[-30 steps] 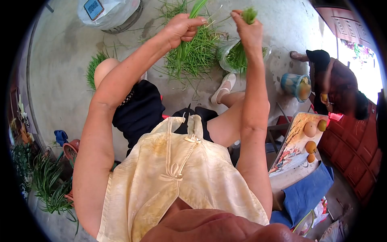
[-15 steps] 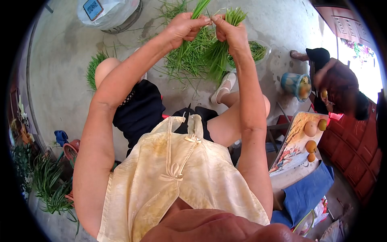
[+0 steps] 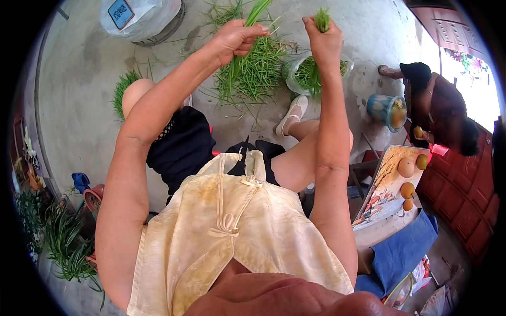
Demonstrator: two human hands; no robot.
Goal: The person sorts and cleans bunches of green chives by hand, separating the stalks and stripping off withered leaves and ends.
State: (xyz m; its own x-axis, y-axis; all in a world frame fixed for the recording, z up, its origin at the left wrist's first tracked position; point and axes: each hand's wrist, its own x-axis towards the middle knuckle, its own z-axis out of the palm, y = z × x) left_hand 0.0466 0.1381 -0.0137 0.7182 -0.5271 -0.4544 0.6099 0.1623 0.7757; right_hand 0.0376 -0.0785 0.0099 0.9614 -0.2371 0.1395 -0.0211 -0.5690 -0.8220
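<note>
The left hand [image 3: 235,42] covers the middle of a bunch of greens [image 3: 256,12], whose tips run off the top edge. The right hand [image 3: 326,47] hides the middle of a second bunch [image 3: 322,21], and the right wrist blocks part of a plastic bag [image 3: 290,75]. A knee [image 3: 138,96] partly hides a green clump [image 3: 120,94]. The covered tub [image 3: 155,21] is cut off above. The contents of a bucket [image 3: 380,110] and a co-worker's head [image 3: 467,136] are blurred.
</note>
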